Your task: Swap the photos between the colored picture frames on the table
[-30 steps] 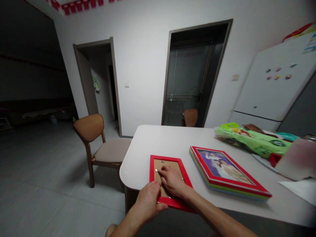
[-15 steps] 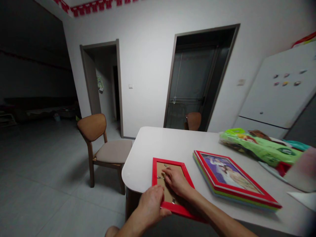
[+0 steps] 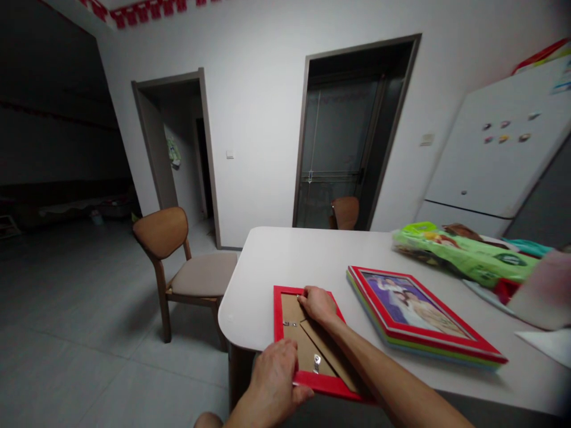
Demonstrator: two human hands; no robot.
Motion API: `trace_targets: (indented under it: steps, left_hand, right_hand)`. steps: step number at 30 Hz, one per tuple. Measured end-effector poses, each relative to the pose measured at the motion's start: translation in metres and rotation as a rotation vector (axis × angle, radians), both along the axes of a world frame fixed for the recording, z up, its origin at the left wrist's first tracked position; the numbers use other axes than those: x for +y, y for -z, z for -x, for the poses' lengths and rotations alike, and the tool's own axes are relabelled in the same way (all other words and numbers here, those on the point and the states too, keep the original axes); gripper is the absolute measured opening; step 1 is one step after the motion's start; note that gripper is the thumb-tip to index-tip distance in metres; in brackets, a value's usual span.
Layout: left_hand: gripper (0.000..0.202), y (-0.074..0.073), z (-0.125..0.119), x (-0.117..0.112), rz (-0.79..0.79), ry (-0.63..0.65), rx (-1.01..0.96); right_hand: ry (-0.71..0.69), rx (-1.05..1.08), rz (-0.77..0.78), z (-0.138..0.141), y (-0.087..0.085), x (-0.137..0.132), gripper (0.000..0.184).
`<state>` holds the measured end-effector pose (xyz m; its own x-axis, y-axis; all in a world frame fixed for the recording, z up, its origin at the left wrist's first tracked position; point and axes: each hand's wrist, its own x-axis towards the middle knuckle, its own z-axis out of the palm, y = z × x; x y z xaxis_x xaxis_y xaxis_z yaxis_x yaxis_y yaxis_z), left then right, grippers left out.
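A red picture frame (image 3: 280, 309) lies face down at the near left edge of the white table (image 3: 307, 255), its brown backing board and small metal clips showing. My left hand (image 3: 273, 375) grips the frame's near edge, thumb on top of the red border. My right hand (image 3: 317, 303) rests at the frame's far edge, fingers curled on the top border beside a clip. To the right lies a stack of frames (image 3: 422, 315); the top one is red and holds a photo.
A wooden chair (image 3: 178, 261) stands left of the table, another chair (image 3: 344, 212) behind it by a dark doorway. Green packets (image 3: 464, 255) and other items lie at the table's far right. A white fridge (image 3: 499, 160) stands beyond.
My right hand has slid from the middle of the backing board up to the frame's far edge. My left hand stays on the near edge.
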<state>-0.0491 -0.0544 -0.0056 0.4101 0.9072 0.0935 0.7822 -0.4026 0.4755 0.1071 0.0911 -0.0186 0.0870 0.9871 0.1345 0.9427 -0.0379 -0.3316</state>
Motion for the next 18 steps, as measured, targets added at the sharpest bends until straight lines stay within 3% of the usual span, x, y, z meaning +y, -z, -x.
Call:
trace_targets:
  steps: [10, 18]
  left_hand:
    - [0.066, -0.009, -0.004, -0.001, 0.030, 0.004, 0.047]
    - [0.070, -0.007, -0.012, -0.002, 0.051, 0.004, 0.080]
  right_hand:
    - [0.032, 0.020, -0.024, 0.002, -0.004, -0.005, 0.023]
    - [0.050, 0.062, -0.040, 0.002, -0.001, -0.007, 0.021]
